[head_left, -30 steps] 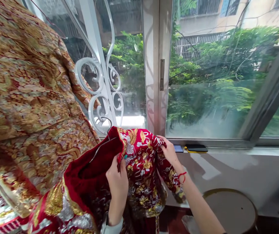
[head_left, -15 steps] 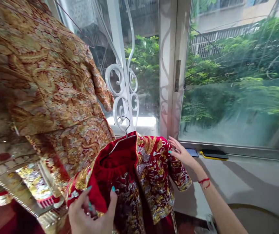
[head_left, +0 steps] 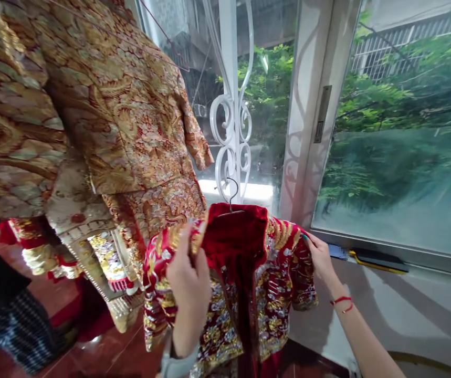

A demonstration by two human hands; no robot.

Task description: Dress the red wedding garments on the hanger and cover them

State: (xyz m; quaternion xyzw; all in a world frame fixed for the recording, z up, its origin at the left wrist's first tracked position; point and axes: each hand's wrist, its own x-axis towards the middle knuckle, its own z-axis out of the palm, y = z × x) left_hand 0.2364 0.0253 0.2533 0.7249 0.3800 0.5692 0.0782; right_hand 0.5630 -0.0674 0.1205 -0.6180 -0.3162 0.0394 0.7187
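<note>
A small red jacket [head_left: 278, 273] with gold and silver embroidery hangs on a thin metal hanger [head_left: 233, 191], its front parted and the plain red inside showing at the neck. My left hand [head_left: 189, 289] is closed on the jacket's front edge near the left shoulder; its fingertips are partly hidden by the cloth. At the opposite shoulder, my right hand [head_left: 322, 258] pinches the top of the sleeve. A red string bracelet [head_left: 342, 302] circles my right wrist. Darker red cloth shows down the jacket's middle opening.
Large gold-patterned garments [head_left: 130, 105] hang at the left, close to the jacket. White scrolled ironwork [head_left: 222, 121] stands behind the hanger, before the window [head_left: 398, 173]. On the sill lie a flat bluish item [head_left: 336, 251] and a black-and-yellow object [head_left: 380, 261].
My left hand has gone from spread fingers at the collar to a hold on the jacket's front. My right hand has closed on the shoulder. The jacket now faces me more squarely; the view has shifted left.
</note>
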